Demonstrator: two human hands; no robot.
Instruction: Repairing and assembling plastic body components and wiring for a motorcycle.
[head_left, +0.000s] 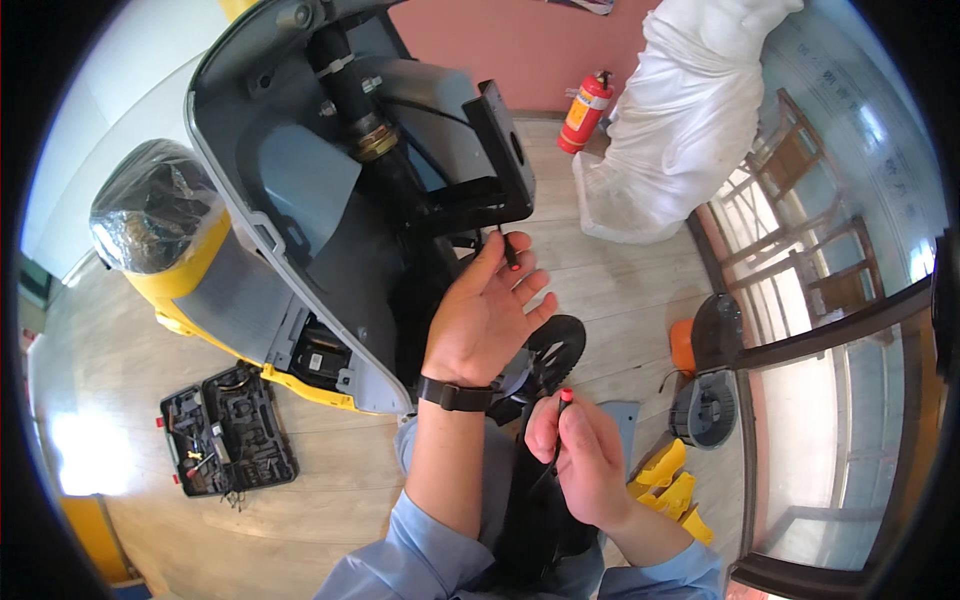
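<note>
In front of me is a grey scooter body shell (225, 130) with a black steering column (345, 95) and a black metal bracket (500, 150). Just below the bracket, my left hand (475, 315) is palm up, thumb and forefinger around a black cable connector (511, 252) with a red end. Its other fingers are loosely curled. Lower and to the right, my right hand (585, 455) pinches a second cable connector (566, 397), red tip pointing up, its black cable trailing down. The two connectors are apart.
An open toolbox (228, 430) lies on the floor at left, beside the yellow scooter bodywork (205, 265). A black wheel (556, 355) sits behind my hands. Yellow parts (665, 490), a grey bin (705, 410), a fire extinguisher (585, 112) and a white-wrapped bundle (680, 120) stand at right.
</note>
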